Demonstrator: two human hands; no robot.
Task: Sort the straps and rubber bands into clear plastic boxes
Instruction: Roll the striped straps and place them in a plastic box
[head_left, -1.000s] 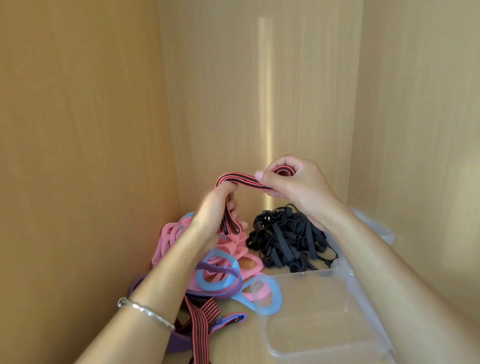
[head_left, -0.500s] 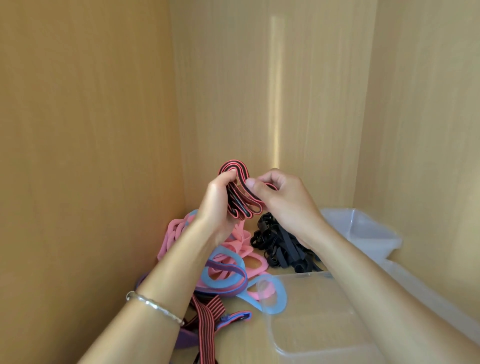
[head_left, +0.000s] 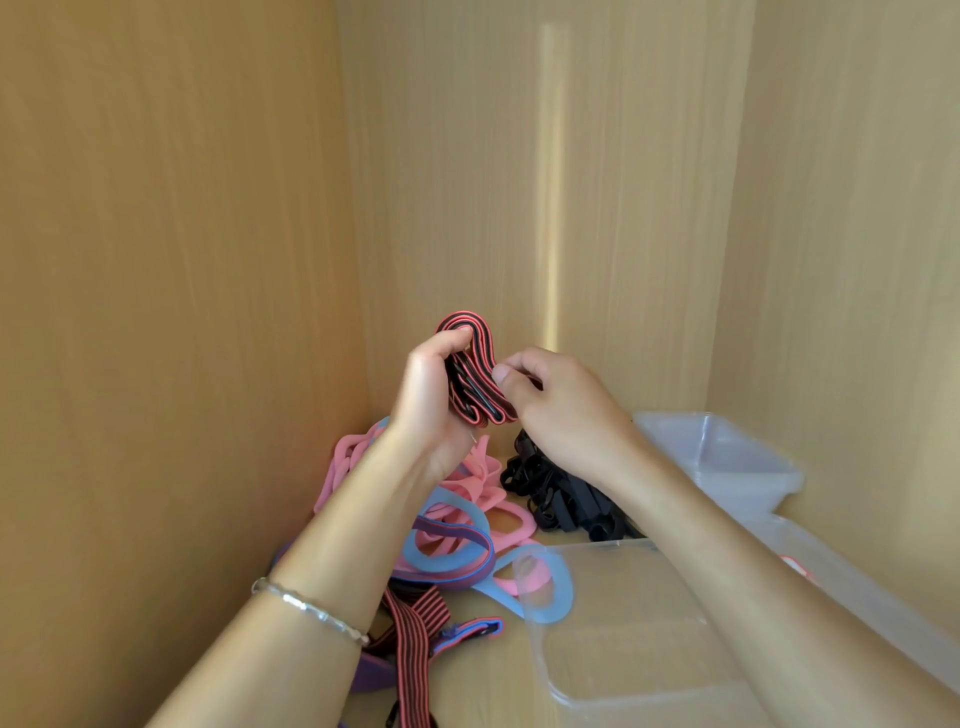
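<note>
Head view — striped strap (head_left: 480, 387), apparently folded

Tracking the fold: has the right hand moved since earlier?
Yes: right hand came left toward the folded strap, lower toward the black band pile.

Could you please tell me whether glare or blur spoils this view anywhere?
Head view: a bright streak of light runs down the back wall, washing out its grain; the left hand, right hand and strap look sharp; the near box has a rim faint against the wood.
</note>
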